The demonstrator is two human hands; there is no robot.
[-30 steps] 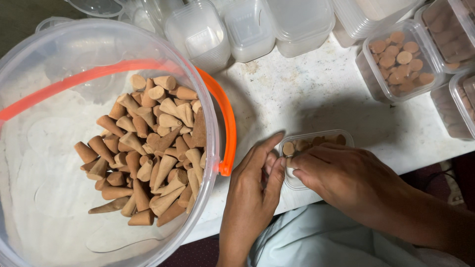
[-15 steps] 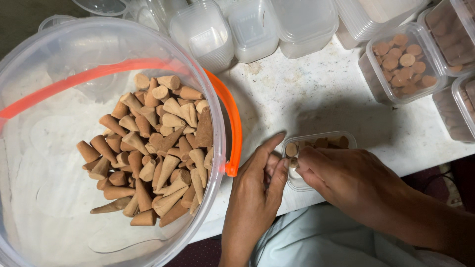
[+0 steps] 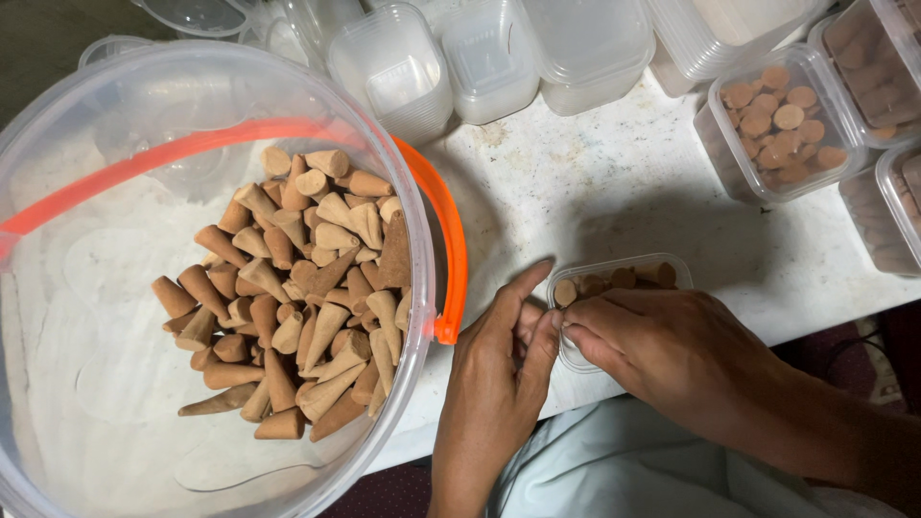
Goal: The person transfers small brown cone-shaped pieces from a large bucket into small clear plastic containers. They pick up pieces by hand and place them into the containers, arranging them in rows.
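The person's left hand and right hand are meeting, fingertips together, over a small clear plastic tub of brown cones at the white table's near edge; whether they are pinching one is probably hidden. Such cones look light, dry and crumbly, best gripped near the base. Further left, a large clear bucket with orange handle is holding loose cones; a filled tub is sitting beyond.

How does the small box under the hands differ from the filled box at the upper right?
The small box lies partly covered by the right hand, only partly filled; the filled box stands untouched, packed with brown cones. The left hand touches the first. Both are clear plastic on the white table.
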